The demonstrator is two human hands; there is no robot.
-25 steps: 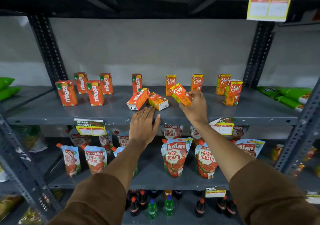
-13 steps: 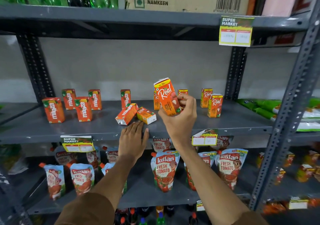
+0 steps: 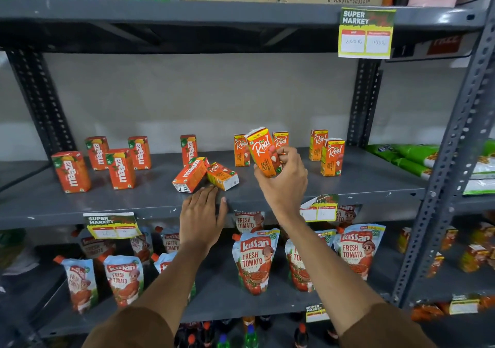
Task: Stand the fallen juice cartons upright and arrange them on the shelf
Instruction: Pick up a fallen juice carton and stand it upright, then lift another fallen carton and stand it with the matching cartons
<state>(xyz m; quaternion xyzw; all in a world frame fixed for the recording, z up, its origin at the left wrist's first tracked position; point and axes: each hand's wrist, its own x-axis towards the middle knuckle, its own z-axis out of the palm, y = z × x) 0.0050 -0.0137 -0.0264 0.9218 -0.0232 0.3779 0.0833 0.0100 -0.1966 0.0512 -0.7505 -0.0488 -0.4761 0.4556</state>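
Right hand (image 3: 281,179) grips a Real carton (image 3: 263,150) nearly upright, likely to stand it; left hand (image 3: 202,213) rests open at the shelf (image 3: 375,184) edge, two fallen cartons (image 3: 205,176) at its 12 o'clock

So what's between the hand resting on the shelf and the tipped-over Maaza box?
Nothing. In the head view, only a short strip of bare grey shelf separates the left hand from the fallen Maaza carton; its fingertips stop just below it.

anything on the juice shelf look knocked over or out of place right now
Yes. Two cartons lie on their sides mid-shelf: a Maaza carton and a Real carton touching it, while the rest stand upright. The right hand holds another Real carton tilted above the shelf.
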